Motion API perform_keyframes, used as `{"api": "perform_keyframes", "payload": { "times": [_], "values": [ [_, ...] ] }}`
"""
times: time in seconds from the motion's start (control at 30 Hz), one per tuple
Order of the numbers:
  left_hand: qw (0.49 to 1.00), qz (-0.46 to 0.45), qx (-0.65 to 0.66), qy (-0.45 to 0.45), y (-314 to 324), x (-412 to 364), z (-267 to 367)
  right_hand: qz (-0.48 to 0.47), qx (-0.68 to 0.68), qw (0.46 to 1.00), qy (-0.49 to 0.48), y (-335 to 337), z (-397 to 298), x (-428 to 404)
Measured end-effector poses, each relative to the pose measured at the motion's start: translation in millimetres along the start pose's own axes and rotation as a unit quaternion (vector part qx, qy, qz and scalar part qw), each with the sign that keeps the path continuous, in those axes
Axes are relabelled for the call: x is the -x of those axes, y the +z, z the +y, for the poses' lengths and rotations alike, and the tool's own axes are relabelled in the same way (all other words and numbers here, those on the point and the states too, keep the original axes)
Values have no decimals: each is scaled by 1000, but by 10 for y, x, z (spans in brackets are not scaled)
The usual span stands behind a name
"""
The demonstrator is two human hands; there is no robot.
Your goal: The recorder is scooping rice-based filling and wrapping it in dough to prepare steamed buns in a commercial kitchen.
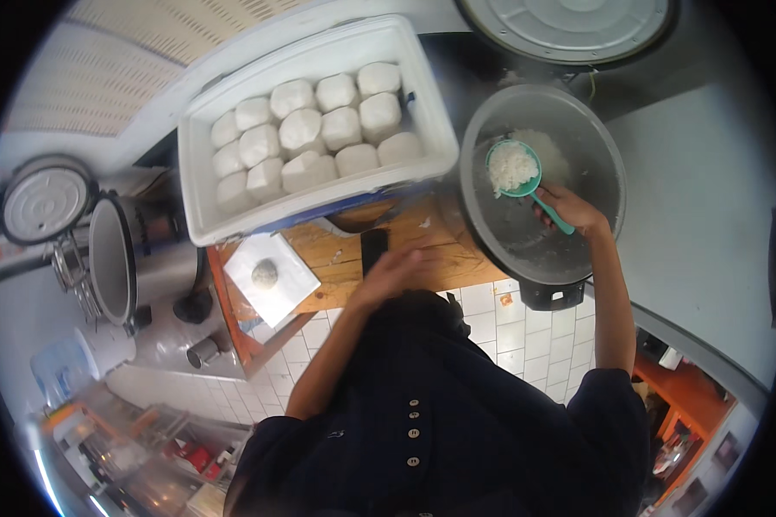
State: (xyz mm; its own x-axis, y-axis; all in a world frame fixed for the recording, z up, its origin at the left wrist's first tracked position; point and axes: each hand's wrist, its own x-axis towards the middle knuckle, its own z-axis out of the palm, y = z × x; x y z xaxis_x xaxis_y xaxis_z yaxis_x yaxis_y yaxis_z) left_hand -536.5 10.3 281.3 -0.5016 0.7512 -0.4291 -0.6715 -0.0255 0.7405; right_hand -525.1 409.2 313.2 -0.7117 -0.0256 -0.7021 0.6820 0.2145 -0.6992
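Note:
My right hand (568,210) grips the handle of a teal plastic scoop (518,189). White cooked rice (512,166) is heaped in its bowl. The scoop is above the inside of a deep metal pot (491,242), where more rice (546,152) lies against the far side. Over the wooden table (336,258), my left hand (394,271) is blurred, its fingers extended and nothing seen in them. A white cooler box (317,207) stands beyond it, holding rows of white wrapped bundles (301,129); their contents are hidden.
White paper sheets (294,274) lie on the table's left part under a round, grey, stone-like object (264,274). A large metal lid (569,26) is behind the pot. Farther left are a steel container (161,242) and a metal cup (202,353). The pot's black handle (549,295) juts towards me.

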Motion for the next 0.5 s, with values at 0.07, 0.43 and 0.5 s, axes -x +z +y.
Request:
{"api": "perform_keyframes", "payload": {
  "times": [0.07, 0.43, 0.5],
  "values": [
    [991, 103, -79, 28, -405, 387, -84, 37, 201, 978, 37, -7, 39, -313],
    [690, 557, -440, 141, -3478, 2009, -827, 278, 481, 824, -110, 114, 223, -920],
    [641, 601, -465, 105, -3911, 2039, -938, 473, 382, 750, -260, 416, -169, -590]
  ]
}}
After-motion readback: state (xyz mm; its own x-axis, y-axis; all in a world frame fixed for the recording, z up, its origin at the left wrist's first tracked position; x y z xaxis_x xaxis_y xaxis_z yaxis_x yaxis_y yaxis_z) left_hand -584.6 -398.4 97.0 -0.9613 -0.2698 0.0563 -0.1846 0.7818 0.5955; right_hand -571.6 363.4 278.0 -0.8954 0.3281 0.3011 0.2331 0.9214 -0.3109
